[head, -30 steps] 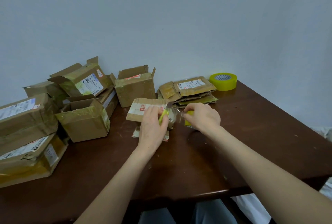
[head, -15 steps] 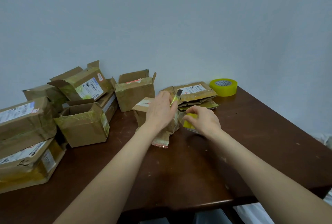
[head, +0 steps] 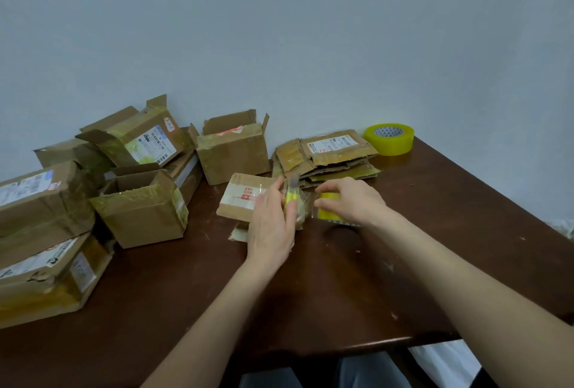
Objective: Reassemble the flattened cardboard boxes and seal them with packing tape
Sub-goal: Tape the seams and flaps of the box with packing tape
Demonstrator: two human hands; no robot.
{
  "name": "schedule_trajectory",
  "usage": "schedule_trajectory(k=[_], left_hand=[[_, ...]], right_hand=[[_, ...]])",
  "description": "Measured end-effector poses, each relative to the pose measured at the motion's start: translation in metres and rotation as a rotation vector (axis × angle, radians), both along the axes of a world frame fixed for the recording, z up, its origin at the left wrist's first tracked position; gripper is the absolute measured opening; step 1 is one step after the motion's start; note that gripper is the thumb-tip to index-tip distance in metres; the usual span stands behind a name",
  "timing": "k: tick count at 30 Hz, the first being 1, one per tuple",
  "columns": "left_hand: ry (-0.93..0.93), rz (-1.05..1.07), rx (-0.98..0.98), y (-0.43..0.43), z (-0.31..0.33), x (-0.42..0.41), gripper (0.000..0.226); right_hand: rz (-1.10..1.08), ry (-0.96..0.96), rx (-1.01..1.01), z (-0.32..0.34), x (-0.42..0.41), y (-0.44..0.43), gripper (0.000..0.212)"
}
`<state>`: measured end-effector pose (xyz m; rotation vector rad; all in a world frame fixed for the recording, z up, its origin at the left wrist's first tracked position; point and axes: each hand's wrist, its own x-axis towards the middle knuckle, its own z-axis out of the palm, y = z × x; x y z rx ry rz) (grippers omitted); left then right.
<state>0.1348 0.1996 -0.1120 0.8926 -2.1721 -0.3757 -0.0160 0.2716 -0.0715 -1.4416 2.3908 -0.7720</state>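
A small cardboard box (head: 240,201) with a white and red label stands on the brown table (head: 357,288) in the middle. My left hand (head: 271,226) lies against its right side and holds a yellow-green utility knife (head: 292,193) with the blade end up. Just to the right, my right hand (head: 351,201) grips a yellow tape roll (head: 327,212) held low over the table. A short strip of clear tape seems to run between the roll and the box, but blur hides it. A stack of flattened boxes (head: 326,157) lies behind my hands.
A second yellow tape roll (head: 389,138) sits at the back right by the wall. Several assembled boxes (head: 139,207) crowd the left half of the table, some stacked, with one open box (head: 233,148) behind the small box. The table's front edge runs below my forearms.
My left hand with the knife dropped from the box's top back to its right side. The box looks flatter and shows its label again. My right hand stays on the roll.
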Motion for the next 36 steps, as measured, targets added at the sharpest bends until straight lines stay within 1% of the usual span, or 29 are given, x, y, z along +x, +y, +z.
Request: schedule_trajectory(k=[4, 6, 7, 10, 13, 15, 17, 24, 29, 32, 36], left_hand=[[0.119, -0.075, -0.028, 0.006, -0.008, 0.011, 0.016], [0.162, -0.074, -0.027, 0.006, -0.007, 0.015, 0.013], [0.162, -0.07, -0.032, 0.006, -0.006, 0.016, 0.013], [0.081, -0.063, -0.083, 0.009, -0.002, 0.017, 0.018], [-0.045, -0.042, -0.125, 0.012, 0.001, 0.014, 0.019], [-0.087, -0.028, -0.144, 0.013, 0.006, 0.012, 0.018], [-0.115, -0.014, -0.134, 0.015, 0.012, 0.013, 0.018], [-0.173, 0.035, -0.003, 0.028, 0.025, 0.012, 0.019], [-0.263, 0.071, -0.027, 0.038, 0.029, 0.013, 0.024], [-0.247, 0.079, -0.011, 0.036, 0.03, 0.014, 0.024], [-0.29, 0.083, -0.049, 0.032, 0.029, 0.011, 0.026]], right_hand=[[-0.033, 0.011, -0.044, -0.004, 0.008, 0.006, 0.014], [-0.077, 0.009, -0.083, -0.005, 0.01, 0.008, 0.005], [-0.1, 0.013, -0.103, -0.005, 0.011, 0.009, 0.005], [-0.169, 0.023, -0.144, -0.004, 0.013, 0.012, 0.01], [-0.203, 0.05, -0.127, -0.003, 0.017, 0.011, 0.014], [-0.221, 0.059, -0.125, -0.001, 0.019, 0.01, 0.015], [-0.237, 0.051, -0.134, 0.0, 0.019, 0.01, 0.015], [-0.252, 0.032, -0.134, 0.001, 0.019, 0.008, 0.016], [-0.254, 0.028, -0.135, 0.001, 0.017, 0.009, 0.016], [-0.248, 0.034, -0.137, 0.001, 0.017, 0.009, 0.016], [-0.246, 0.038, -0.13, 0.002, 0.017, 0.008, 0.017]])
